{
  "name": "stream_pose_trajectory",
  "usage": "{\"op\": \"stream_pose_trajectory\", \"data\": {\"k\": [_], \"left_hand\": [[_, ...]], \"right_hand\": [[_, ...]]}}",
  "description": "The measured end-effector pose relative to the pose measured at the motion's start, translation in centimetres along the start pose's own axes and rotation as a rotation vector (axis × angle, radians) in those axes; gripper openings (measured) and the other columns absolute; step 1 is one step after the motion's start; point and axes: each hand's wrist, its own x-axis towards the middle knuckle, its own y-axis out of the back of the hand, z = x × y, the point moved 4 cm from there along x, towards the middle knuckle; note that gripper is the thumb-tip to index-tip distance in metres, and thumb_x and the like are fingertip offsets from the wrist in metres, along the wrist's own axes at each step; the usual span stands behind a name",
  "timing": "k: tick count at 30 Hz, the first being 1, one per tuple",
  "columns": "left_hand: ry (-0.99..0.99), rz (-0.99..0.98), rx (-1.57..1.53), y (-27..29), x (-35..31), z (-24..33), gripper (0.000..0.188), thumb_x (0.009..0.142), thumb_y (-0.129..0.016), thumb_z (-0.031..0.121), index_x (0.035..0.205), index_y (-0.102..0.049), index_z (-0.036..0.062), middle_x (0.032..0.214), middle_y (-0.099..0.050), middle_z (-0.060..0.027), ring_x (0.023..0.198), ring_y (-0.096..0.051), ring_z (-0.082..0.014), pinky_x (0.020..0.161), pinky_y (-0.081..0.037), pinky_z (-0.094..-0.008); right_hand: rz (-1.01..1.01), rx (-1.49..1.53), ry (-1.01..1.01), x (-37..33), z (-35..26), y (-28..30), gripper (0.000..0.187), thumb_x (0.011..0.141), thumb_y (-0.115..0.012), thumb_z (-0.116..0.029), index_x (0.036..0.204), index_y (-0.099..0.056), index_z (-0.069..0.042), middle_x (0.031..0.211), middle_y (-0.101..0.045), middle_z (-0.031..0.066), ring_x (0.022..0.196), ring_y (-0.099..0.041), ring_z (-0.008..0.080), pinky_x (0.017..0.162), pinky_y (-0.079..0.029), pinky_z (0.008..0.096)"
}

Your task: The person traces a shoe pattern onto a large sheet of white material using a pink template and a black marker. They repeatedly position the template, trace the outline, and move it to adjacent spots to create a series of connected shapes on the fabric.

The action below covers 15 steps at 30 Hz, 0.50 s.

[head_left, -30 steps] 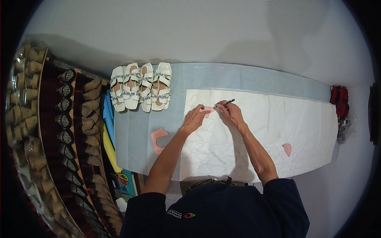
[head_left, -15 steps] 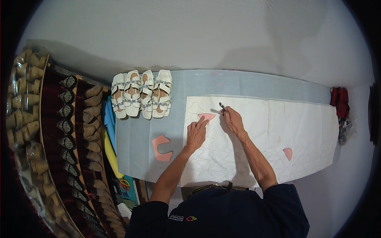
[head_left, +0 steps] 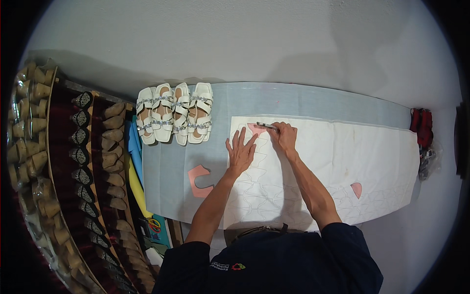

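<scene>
The person wears a dark navy short-sleeved shirt [head_left: 293, 262], its chest bearing white lettering [head_left: 220, 265] beside a small red and yellow-green emblem [head_left: 238, 266]. A dark belt [head_left: 259, 229] shows at the waist, its details too small to tell.

White lettering [head_left: 220, 266] is borne by the dark shirt [head_left: 293, 264], on the left of its chest, just this side of the table's [head_left: 169, 171] near edge. It is set in stacked lines, the smallest too fine to be read. A red and yellow-green emblem [head_left: 238, 266] is printed beside it.
</scene>
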Motion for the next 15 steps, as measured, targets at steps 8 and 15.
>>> {"op": "stream_pose_trajectory", "data": {"k": [8, 15], "left_hand": [[0.011, 0.057, -0.021, -0.72, -0.19, -0.33, 0.05, 0.108, -0.055, 0.035, 0.159, -0.051, 0.0328, 0.17, -0.031, -0.0179, 0.158, -0.023, -0.039, 0.119, -0.012, -0.0743], [0.04, 0.063, -0.089, -0.89, -0.18, -0.73, 0.051, 0.108, -0.055, 0.039, 0.159, -0.052, 0.0289, 0.171, -0.03, -0.019, 0.159, -0.022, -0.0376, 0.12, -0.011, -0.0722]], "right_hand": [[-0.074, 0.041, -0.11, 0.95, -0.05, 0.15, 0.029, 0.092, -0.077, -0.044, 0.102, -0.08, -0.017, 0.08, -0.068, 0.0025, 0.083, -0.063, 0.0243, 0.082, -0.034, 0.0439], [-0.065, 0.033, -0.107, 1.01, 0.15, 0.04, 0.037, 0.09, -0.079, -0.049, 0.105, -0.081, -0.015, 0.081, -0.071, 0.0018, 0.08, -0.065, 0.0233, 0.08, -0.036, 0.0428]]}}
